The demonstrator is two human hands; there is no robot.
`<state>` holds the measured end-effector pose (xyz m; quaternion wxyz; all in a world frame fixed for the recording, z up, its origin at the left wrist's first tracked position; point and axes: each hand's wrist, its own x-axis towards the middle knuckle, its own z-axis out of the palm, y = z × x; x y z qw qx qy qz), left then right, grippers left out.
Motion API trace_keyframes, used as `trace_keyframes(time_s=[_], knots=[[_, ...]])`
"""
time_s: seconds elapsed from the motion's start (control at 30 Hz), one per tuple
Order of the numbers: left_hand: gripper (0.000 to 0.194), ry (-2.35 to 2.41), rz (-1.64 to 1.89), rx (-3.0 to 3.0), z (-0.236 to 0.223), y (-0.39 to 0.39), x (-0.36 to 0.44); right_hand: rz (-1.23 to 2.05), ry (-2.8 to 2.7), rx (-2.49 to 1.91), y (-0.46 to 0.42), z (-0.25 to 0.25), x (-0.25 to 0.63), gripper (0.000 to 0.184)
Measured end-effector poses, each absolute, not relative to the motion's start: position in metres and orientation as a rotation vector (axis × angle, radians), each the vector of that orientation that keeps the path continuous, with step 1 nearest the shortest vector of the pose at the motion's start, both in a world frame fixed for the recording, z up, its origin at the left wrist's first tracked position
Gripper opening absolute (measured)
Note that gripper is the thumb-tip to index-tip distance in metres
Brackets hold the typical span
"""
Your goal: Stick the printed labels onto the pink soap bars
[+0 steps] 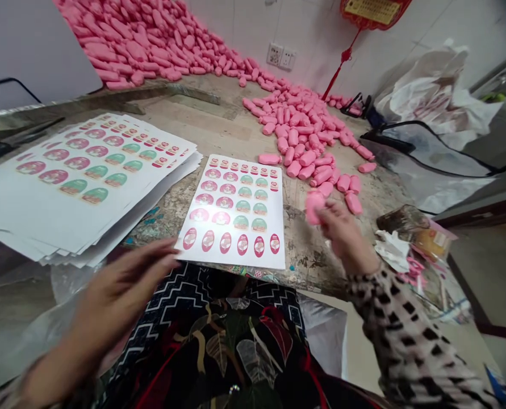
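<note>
A white sticker sheet (234, 259) lies at the table's front edge, printed with rows of pink, green and red-rimmed oval labels. Close by its lower left corner is my left hand (125, 287), fingers stretched out and apart from the thumb; the fingertips reach the corner, though whether they press on it I cannot tell. My right hand (344, 233), slightly blurred, grips a small pink plastic bottle (314, 207) between thumb and fingers, just right of the sheet. Behind it spreads a loose pile of similar pink bottles (304, 136).
A stack of sticker sheets (18, 210) sits on the left. More pink bottles (129, 40) are heaped against the wall. To the right lie a clear zip bag (440, 159), white plastic bags (435, 91) and a packaged item (434, 241). The worn wooden table (201, 122) ends near my lap.
</note>
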<state>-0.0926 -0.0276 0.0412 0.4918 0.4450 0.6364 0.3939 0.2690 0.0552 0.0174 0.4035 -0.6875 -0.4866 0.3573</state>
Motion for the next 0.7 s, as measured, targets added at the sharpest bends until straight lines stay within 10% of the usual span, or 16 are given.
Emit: trace_keyframes(time_s=[0.13,0.33,0.57,0.7], knots=[[0.051,1.052,0.768,0.91,0.019,-0.013,-0.008,1.652,-0.973,-1.165,-0.009,0.014,0.176,0.027],[0.028,0.868,0.845,0.702,0.01,-0.003,0.024,1.788,-1.337,-1.146,-0.027,0.013,0.187,0.023],[0.017,1.192,0.615,1.724,0.008,0.013,0.016,0.481,-1.908,-1.925,0.009,-0.004,0.237,0.021],[0.03,1.08,0.316,2.273,-0.001,0.011,0.025,0.288,-2.061,-1.971,0.01,-0.009,0.228,0.017]])
